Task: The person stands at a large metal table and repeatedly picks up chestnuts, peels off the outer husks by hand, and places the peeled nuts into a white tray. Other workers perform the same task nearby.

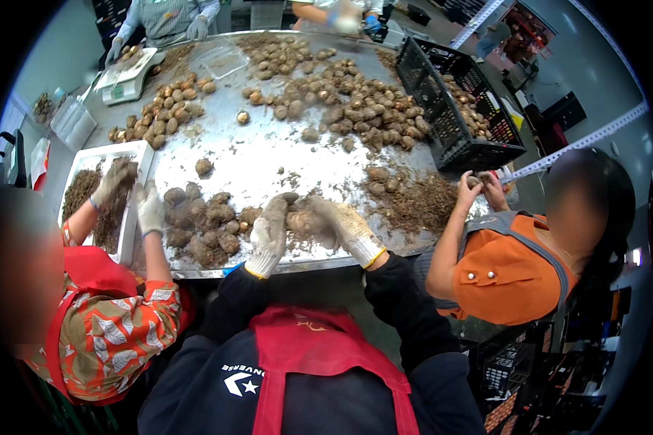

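Observation:
Both my hands wear pale knitted work gloves, at the near edge of the metal table. My left hand (pixel 270 230) is closed against the left end of a brown, hairy taro corm (pixel 302 222). My right hand (pixel 350 230) lies over the corm's right end, its fingers smeared by motion, so their grip cannot be made out. Left of my left hand sits a heap of brown, earthy taro corms (pixel 209 230). Brown fibrous scraps (pixel 412 205) lie to the right of my right hand.
A larger pile of corms (pixel 370 109) covers the back of the table (pixel 250 163), beside a black crate (pixel 450 148). At left are a white tray (pixel 144 163) of scraps and a scale (pixel 127 85). Co-workers stand close on both sides and across the table.

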The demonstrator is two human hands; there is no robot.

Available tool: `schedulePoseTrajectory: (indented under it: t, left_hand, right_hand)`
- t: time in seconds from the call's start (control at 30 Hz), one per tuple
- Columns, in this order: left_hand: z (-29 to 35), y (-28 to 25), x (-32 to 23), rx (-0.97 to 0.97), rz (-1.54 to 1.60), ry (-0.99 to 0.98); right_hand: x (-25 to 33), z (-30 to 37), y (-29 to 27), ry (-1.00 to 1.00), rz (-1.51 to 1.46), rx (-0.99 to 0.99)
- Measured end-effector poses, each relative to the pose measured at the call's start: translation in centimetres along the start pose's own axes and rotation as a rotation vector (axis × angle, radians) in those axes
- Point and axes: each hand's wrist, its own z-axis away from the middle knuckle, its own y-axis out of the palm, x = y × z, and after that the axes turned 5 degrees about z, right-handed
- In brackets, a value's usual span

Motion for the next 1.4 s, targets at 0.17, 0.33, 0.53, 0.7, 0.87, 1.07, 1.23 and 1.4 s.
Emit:
schedulePoseTrajectory:
  t: [0.17,0.33,0.53,0.7,0.87,1.07,1.23,1.4]
  left_hand:
    - [-0.9,-0.8,0.9,0.063,-0.126,-0.054]
    - [-0.6,-0.6,-0.6,0.074,-0.795,0.111]
    - [-1.1,-2.1,5.2,-0.144,-1.057,0.2]
    - [-3.3,0.1,-0.9,-0.191,-0.687,-0.309]
    - [-2.6,-2.7,4.8,-0.19,-1.031,0.153]
    - [-3.1,-2.9,5.8,-0.009,-1.067,0.015]
    - [-4.7,-1.5,3.8,0.054,-1.092,-0.06]
    - [-4.9,-2.0,5.5,0.153,-0.615,-0.269]
  right_hand:
    - [-0.9,-1.3,2.1,0.141,-0.715,0.096]
    - [-3.3,-4.6,3.2,0.201,-0.796,0.111]
    - [-4.0,-9.5,4.0,-0.33,0.009,-0.125]
    - [0.6,-9.0,1.3,-0.824,0.734,-0.159]
    - [2.5,-7.4,1.5,-0.609,0.363,-0.02]
    - [-2.7,-9.5,2.6,-0.788,0.327,-0.063]
    - [-4.9,-9.6,3.2,-0.854,0.569,-0.209]
    - [-4.2,-8.9,2.6,-0.562,0.226,-0.113]
